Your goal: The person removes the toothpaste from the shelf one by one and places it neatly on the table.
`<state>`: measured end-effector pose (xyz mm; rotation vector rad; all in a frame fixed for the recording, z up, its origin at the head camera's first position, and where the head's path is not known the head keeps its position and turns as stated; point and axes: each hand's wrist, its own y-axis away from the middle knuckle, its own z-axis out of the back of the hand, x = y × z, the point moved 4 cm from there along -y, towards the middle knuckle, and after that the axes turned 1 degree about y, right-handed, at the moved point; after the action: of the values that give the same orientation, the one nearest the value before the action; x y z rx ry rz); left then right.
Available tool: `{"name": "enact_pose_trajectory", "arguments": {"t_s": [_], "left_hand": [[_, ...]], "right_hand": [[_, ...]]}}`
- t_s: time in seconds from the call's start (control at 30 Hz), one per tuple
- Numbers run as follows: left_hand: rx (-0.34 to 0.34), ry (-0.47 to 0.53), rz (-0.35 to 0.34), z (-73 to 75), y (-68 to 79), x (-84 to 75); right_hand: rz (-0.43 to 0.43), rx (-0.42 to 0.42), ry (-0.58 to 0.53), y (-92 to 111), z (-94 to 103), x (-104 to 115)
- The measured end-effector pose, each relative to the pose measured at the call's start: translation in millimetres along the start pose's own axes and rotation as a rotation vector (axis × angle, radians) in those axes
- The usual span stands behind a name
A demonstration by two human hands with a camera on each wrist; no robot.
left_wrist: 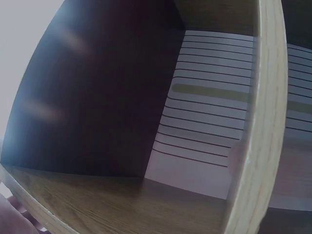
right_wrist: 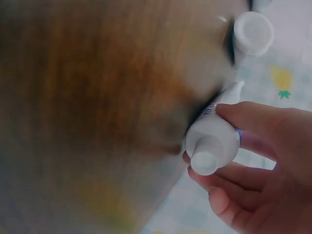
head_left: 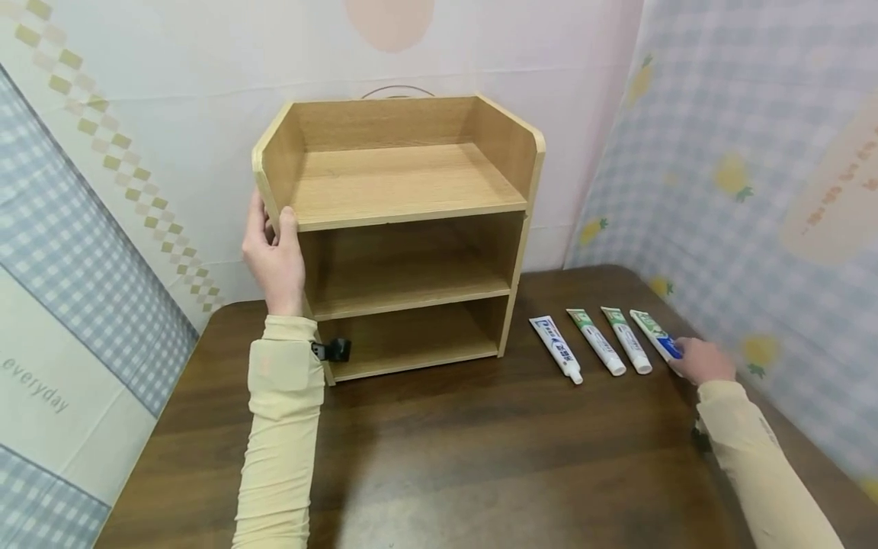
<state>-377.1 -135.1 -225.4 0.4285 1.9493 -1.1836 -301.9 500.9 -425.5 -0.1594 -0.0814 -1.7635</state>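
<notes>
A three-level wooden shelf unit (head_left: 411, 171) stands on the table. My left hand (head_left: 274, 263) grips the upper part of its left side panel, thumb in front. In the left wrist view, a pale wooden board edge (left_wrist: 263, 122) crosses the frame, and part of the hand (left_wrist: 14, 217) shows at the lower left. Far to the right, my right hand (head_left: 708, 361) holds a green, white and blue toothpaste tube (head_left: 655, 334). The right wrist view shows thumb and fingers around the tube (right_wrist: 219, 134) near its white cap (right_wrist: 204, 162).
Left of the held tube lie a blue-and-white tube (head_left: 554, 347) and two green-and-white tubes, one (head_left: 595, 341) beside the other (head_left: 626, 339). Patterned cloth (head_left: 727, 152) hangs along the right edge of the dark wooden table (head_left: 480, 457). A pale wall covering (head_left: 562, 46) is behind the shelf.
</notes>
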Motion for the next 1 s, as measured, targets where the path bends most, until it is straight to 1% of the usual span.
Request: {"name": "enact_pose_trajectory", "arguments": {"t_s": [0.1,0.17,0.27,0.37,0.57,0.67,0.73,0.8,0.9,0.97,1.0], "left_hand": [[0.007,0.004,-0.003,-1.3,5.4,-12.1],[0.004,0.004,0.005,-1.3,8.4,-17.4],[0.006,-0.001,0.014,-1.2,11.0,-19.8],[0.009,0.001,0.016,-1.4,10.6,-15.8],[-0.011,0.004,0.016,-1.4,1.0,7.4],[-0.016,-0.009,0.016,1.2,-1.5,9.1],[-0.001,-0.009,0.026,0.1,0.1,2.1],[0.033,-0.012,0.033,-0.7,2.6,-7.5],[0.085,-0.040,0.039,1.7,8.7,-19.2],[0.103,-0.072,0.017,6.6,12.9,-18.1],[0.106,-0.088,-0.009,9.4,15.3,-15.6]], "right_hand": [[-0.003,0.009,-0.002,-4.6,0.9,-1.9],[0.004,0.013,-0.002,-7.1,2.0,-1.6],[0.008,0.009,-0.002,-10.1,2.2,-1.1],[0.015,0.000,-0.003,-13.5,-0.2,-1.2],[0.033,-0.013,0.018,-24.2,-7.0,-5.5],[0.060,-0.011,0.038,-32.2,-6.2,-1.0],[0.070,-0.004,0.052,-32.2,-2.9,0.5],[0.069,0.002,0.057,-29.8,1.7,3.2],[0.059,-0.027,0.041,-22.9,9.9,11.6],[0.062,-0.073,0.015,-16.6,17.5,22.5],[0.072,-0.102,0.003,-13.2,21.6,29.5]]}}
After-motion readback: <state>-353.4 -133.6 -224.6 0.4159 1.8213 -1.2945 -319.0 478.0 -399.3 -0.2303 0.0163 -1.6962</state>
